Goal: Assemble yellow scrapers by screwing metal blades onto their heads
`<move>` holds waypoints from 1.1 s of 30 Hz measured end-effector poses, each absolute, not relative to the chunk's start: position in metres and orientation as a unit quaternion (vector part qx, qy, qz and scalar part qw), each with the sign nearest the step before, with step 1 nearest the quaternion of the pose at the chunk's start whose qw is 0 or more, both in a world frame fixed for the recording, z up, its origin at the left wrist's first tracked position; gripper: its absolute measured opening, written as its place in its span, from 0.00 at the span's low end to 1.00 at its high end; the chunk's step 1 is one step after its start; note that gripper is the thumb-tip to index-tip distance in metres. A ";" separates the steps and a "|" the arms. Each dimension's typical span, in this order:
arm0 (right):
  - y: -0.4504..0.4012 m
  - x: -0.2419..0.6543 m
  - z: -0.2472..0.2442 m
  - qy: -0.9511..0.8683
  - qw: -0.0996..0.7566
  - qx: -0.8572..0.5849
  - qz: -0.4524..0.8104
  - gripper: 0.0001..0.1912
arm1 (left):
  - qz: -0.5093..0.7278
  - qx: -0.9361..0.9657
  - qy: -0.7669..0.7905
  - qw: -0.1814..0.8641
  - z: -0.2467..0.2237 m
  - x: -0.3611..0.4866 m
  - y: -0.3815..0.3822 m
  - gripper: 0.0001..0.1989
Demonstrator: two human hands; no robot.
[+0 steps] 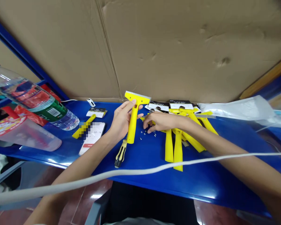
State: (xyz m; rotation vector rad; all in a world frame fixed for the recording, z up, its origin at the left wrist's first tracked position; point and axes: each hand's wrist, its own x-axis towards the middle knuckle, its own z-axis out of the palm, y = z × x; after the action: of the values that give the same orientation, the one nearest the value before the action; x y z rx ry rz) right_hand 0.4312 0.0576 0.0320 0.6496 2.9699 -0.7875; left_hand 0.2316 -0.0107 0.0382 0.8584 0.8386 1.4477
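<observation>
My left hand [123, 120] is closed around a yellow scraper [132, 125], its wide head with a metal edge pointing up and away from me. Just right of it, my right hand [155, 121] reaches down to the table with bent fingers among small screws and nuts [144, 133]. Whether those fingertips pinch a small part is hidden. A screwdriver [120, 153] with a cream and black handle lies below the held scraper. More yellow scrapers [178, 150] are heaped beneath and beside my right forearm, with black-and-white cards [181, 104] behind them.
On the blue table [140, 170] at left lie a phone [97, 132], a yellow handle [81, 131] and a card packet [97, 112]. A large bottle [51, 109] and a plastic cup [37, 134] stand farther left. A white cable [152, 170] crosses the near view. Clear plastic bags [234, 109] lie back right.
</observation>
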 end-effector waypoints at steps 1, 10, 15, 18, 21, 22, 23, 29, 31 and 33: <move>0.058 0.427 0.030 0.945 0.008 0.196 -0.261 0.07 | 0.620 0.357 0.365 0.596 0.035 0.232 -0.011 0.10; 0.056 0.426 0.013 0.941 0.004 0.204 -0.271 0.07 | 0.584 0.291 0.377 0.657 0.017 0.232 -0.018 0.12; 0.049 0.437 0.028 0.950 -0.043 0.230 -0.207 0.08 | 0.600 0.287 0.382 0.642 0.011 0.231 -0.016 0.11; 0.043 0.448 0.056 0.931 -0.074 0.273 -0.231 0.09 | 0.596 0.300 0.386 0.637 0.008 0.230 -0.017 0.11; 0.035 0.457 0.085 0.926 -0.161 0.281 -0.194 0.08 | 0.580 0.303 0.395 0.645 0.006 0.231 -0.021 0.12; 0.032 0.460 0.093 0.923 -0.201 0.278 -0.176 0.08 | 0.572 0.303 0.398 0.650 0.006 0.232 -0.023 0.12; 0.029 0.461 0.099 0.918 -0.239 0.274 -0.161 0.07 | 0.564 0.303 0.401 0.655 0.007 0.234 -0.025 0.13; 0.024 0.468 0.111 0.898 -0.358 0.221 -0.130 0.05 | 0.547 0.310 0.417 0.657 0.013 0.242 -0.034 0.15; 0.025 0.469 0.111 0.896 -0.373 0.203 -0.131 0.06 | 0.548 0.319 0.417 0.651 0.014 0.243 -0.035 0.15; 0.026 0.469 0.111 0.895 -0.381 0.188 -0.136 0.06 | 0.550 0.324 0.418 0.647 0.014 0.244 -0.035 0.16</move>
State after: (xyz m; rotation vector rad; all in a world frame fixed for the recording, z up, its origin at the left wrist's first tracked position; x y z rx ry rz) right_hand 0.4693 0.0264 0.1106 0.7985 3.7986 -0.5765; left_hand 0.2438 -0.0352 0.0142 0.7375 0.9499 1.2502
